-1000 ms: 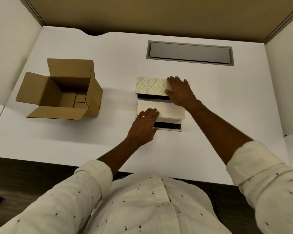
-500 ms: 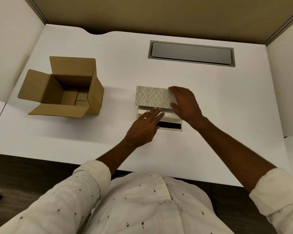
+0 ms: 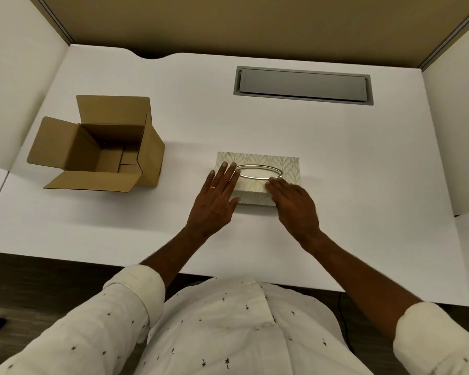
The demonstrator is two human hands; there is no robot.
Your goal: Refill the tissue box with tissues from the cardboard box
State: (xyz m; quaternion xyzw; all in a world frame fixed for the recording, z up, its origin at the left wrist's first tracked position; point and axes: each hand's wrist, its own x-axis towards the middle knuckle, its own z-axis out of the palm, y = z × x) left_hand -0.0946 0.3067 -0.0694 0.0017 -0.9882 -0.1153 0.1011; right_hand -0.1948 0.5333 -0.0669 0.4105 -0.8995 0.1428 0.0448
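Observation:
The leaf-patterned tissue box lies closed on the white desk, its metal-rimmed oval slot facing up with white tissue showing inside. My left hand rests flat on the box's near left corner, fingers spread. My right hand lies flat against the near right edge of the box, fingers together. Neither hand grips anything. The brown cardboard box stands to the left, flaps open, and nothing shows on its visible floor.
A grey metal cable hatch is set into the desk behind the tissue box. White partition panels stand at the left and right. The desk's near edge runs just in front of my body.
The patterned lid, which stood open at the back over the white tissues, has come down over them. Both hands have shifted to the box's near edge.

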